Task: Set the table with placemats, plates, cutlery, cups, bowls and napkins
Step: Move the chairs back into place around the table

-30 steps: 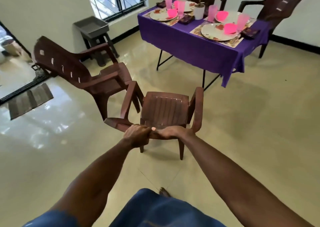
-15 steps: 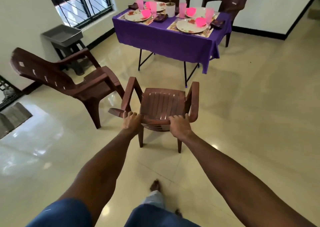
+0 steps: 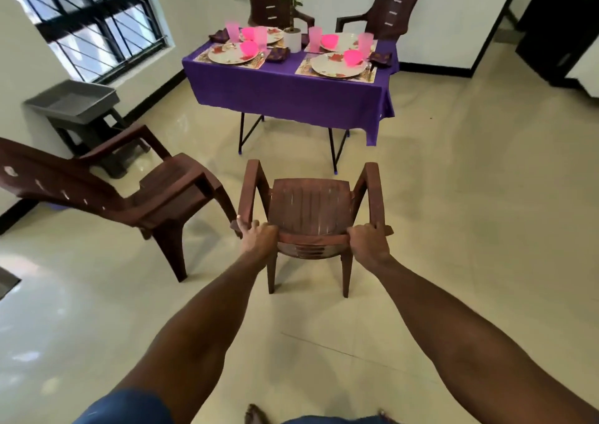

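Hands (image 3: 259, 239) hide chair (image 3: 311, 209) backrest.

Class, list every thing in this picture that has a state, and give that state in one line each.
Left hand: grips the backrest's top edge.
Right hand: grips the same edge.
Brown plastic armchair held by both hands: upright, facing the table.
Second brown plastic armchair: leaning, unoccupied.
Purple-clothed table: laid with four place settings.
Grey plastic tray: on a dark stool.
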`<state>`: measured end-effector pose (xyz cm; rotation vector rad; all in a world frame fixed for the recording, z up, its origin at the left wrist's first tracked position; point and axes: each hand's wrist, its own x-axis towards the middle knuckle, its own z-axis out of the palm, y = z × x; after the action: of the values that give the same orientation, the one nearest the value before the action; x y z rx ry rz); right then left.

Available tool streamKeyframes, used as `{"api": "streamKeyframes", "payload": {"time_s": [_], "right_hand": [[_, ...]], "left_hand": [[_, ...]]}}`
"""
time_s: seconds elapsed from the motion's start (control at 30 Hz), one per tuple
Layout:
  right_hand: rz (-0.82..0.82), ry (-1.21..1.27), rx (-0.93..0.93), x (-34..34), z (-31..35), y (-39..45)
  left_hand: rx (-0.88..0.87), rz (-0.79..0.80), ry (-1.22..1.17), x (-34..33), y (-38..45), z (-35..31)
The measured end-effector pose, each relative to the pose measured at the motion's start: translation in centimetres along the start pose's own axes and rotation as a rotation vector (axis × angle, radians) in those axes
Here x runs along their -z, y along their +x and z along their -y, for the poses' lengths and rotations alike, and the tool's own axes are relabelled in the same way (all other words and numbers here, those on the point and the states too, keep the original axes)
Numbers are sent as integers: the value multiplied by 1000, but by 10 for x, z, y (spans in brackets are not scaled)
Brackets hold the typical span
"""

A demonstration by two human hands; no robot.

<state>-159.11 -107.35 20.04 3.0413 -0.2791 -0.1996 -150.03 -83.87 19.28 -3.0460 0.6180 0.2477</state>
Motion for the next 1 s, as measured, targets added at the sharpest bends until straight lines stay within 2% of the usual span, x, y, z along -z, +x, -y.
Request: {"api": "streamKeyframes", "payload": {"time_s": [0.17,0.33,0.43,0.73,1.0], "right_hand": [[21,-14,-106,6,47,20],[6,2,-122,13,80,59],[7,41,-131,15,96,92],[7,30,-173,16,94,172],[26,-6,-204,27,96,210]], "left_hand": [[2,100,65,4,32,44],[-43,53,114,15,75,85],[-56,82,145,29,104,106],[-82,78,83,41,185,121],[-83,96,54,56,229,125]]}}
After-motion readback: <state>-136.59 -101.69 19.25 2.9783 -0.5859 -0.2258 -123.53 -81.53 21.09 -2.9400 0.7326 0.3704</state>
